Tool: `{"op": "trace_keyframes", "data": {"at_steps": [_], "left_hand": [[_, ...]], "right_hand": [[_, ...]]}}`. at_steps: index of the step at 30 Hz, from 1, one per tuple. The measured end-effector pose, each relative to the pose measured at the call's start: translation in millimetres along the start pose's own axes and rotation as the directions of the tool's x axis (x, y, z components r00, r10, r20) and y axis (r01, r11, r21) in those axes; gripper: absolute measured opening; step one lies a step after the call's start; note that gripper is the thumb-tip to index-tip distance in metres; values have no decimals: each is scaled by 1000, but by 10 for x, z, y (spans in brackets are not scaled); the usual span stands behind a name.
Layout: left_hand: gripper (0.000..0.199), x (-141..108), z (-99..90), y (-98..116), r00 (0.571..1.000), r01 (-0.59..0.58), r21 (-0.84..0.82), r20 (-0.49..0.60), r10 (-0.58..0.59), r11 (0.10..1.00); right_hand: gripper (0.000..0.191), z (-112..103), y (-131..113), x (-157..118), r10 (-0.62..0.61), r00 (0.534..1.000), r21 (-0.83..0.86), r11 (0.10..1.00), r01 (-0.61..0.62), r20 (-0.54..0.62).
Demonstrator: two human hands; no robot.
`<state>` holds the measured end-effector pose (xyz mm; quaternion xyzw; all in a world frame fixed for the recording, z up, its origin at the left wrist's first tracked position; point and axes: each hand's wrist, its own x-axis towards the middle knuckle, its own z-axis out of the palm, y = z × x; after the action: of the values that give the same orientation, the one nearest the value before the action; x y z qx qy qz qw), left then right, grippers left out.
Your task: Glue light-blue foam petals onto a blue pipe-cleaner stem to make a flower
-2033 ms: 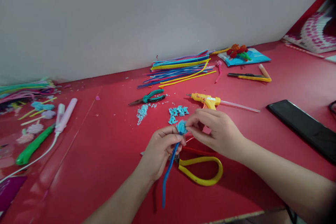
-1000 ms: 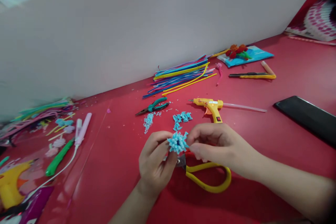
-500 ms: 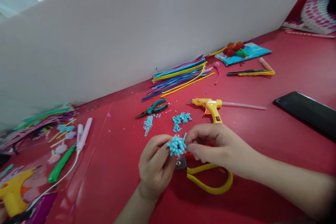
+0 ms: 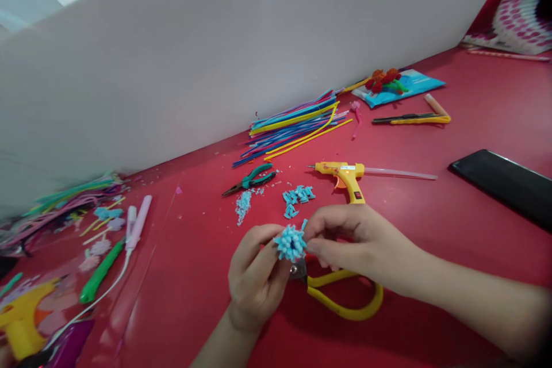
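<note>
A light blue fuzzy flower [image 4: 290,243] with many short petals and a dark centre faces up in the middle. My left hand [image 4: 257,276] is closed around its underside. At the flower's right edge, my right hand [image 4: 345,236] pinches a small light blue piece [image 4: 304,224]. Yellow-handled scissors [image 4: 360,313] lie under my hands, their blades mostly hidden. Just beyond are a pile of cut blue pieces [image 4: 297,195] and some blue fluff [image 4: 243,206]. A yellow glue gun [image 4: 342,170] with a clear stick lies behind my right hand.
Green-handled pliers [image 4: 254,175] and a bundle of coloured pipe cleaners [image 4: 293,123] lie farther back. At right are a black phone [image 4: 504,184] and tweezers [image 4: 409,119]. On the left are a pink tool [image 4: 140,221], a green cutter [image 4: 101,273] and another glue gun [image 4: 26,313].
The flower has tilted slightly in my left hand, and its dark centre shows a little more. My right hand has barely moved.
</note>
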<state>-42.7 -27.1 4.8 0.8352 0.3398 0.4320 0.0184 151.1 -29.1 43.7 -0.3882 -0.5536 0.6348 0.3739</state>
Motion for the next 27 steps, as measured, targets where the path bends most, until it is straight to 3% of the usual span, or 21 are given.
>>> {"op": "trace_keyframes", "data": {"at_steps": [7, 27], "left_hand": [[20, 14, 21, 15, 999, 24, 0, -24, -24, 1000], [18, 28, 24, 24, 1000, 1, 28, 1, -1, 1000]], "right_hand": [[5, 3, 15, 13, 46, 999, 59, 997, -46, -1], [10, 6, 61, 20, 31, 999, 60, 998, -31, -8]]}}
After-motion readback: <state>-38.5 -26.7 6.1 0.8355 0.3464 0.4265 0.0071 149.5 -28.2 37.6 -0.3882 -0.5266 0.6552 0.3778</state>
